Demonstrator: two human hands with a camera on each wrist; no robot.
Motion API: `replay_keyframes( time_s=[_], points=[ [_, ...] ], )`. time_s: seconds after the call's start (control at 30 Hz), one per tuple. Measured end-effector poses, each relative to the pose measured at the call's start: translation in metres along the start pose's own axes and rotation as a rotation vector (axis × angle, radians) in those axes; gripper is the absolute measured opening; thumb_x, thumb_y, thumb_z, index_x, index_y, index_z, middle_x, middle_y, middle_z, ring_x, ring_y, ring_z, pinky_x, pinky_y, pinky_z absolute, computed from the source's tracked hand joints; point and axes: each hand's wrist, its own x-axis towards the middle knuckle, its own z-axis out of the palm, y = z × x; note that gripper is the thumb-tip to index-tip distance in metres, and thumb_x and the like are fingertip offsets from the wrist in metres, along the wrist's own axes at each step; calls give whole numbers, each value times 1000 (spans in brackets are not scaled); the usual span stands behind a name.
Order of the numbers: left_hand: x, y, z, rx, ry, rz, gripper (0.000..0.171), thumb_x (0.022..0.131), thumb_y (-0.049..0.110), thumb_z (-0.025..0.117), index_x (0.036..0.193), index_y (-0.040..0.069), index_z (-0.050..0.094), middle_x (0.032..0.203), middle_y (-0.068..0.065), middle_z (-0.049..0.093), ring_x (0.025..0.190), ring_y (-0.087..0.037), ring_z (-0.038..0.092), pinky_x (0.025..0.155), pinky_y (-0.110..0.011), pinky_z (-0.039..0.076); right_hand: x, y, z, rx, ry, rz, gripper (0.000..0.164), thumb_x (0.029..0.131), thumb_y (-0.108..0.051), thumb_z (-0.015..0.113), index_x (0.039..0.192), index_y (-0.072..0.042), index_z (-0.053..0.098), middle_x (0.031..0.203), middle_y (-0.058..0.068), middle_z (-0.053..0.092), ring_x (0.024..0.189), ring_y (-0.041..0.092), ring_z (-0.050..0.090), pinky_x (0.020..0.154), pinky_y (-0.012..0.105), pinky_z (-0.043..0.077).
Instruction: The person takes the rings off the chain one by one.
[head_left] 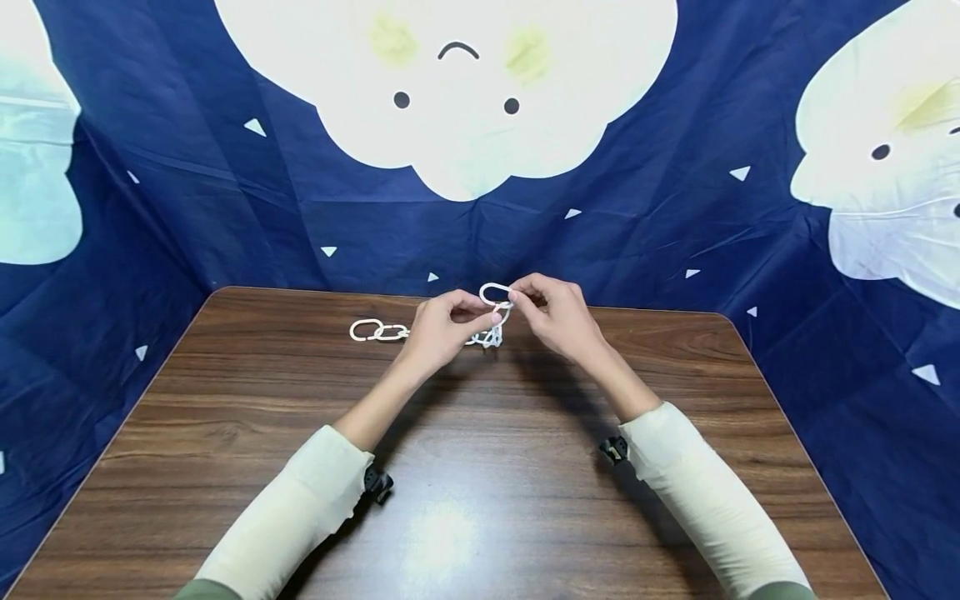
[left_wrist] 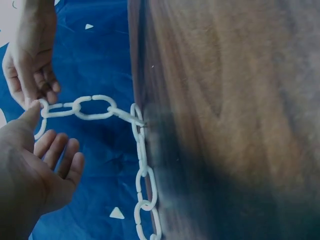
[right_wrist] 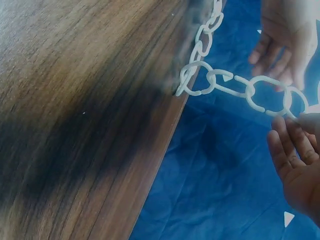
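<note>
A white plastic chain of oval links runs along the table's far edge and rises from it to both hands. My left hand pinches a link near the raised end between thumb and fingers. To its right, my right hand pinches the end link between thumb and index finger. The two hands are close together, with the linked pieces between them. In the right wrist view, the chain's raised links stretch across to the right hand's fingertips. Several links show small gaps in their sides.
The brown wood-grain table reaches from the front to just beyond the hands. The chain's other end lies on it, left of the left hand. A dark blue cloth with white clouds and triangles hangs behind and at the sides.
</note>
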Motion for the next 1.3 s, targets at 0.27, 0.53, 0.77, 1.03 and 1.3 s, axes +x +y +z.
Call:
replay_keyframes(
  time_s=[0.27,0.53,0.77,1.03,1.3],
  points=[
    [-4,-1,10,84,17,8,31,95,30,94,113,6,87,109,-7,88,99,-21,82,94,-42,64,-2,-5,4,3,17,32,15,109,-19,75,115,-7,84,102,7,87,86,19,75,82,38,62],
    [-5,0,10,106,35,13,19,100,28,89,106,10,87,105,-5,88,98,-21,81,95,-42,63,-6,-5,11,11,24,73,16,108,-21,76,115,-8,84,101,7,87,86,20,75,83,39,61],
    [-6,-3,7,129,44,-5,16,102,27,85,107,11,86,105,-5,88,98,-23,79,97,-45,60,-9,-4,16,26,27,100,16,108,-21,77,112,-8,84,100,7,87,87,19,77,85,46,64],
    [-7,-9,4,131,91,26,15,103,26,84,107,12,86,102,-6,88,94,-22,77,90,-39,57,-11,-2,22,114,5,242,18,108,-20,75,111,-5,82,94,13,87,90,34,85,80,30,62],
    [-8,-8,-1,125,110,46,17,103,26,85,111,12,87,103,-6,88,91,-19,77,87,-36,57,-11,4,30,335,-8,396,16,106,-9,72,110,4,80,89,20,85,77,27,85,68,27,67]
  ],
)
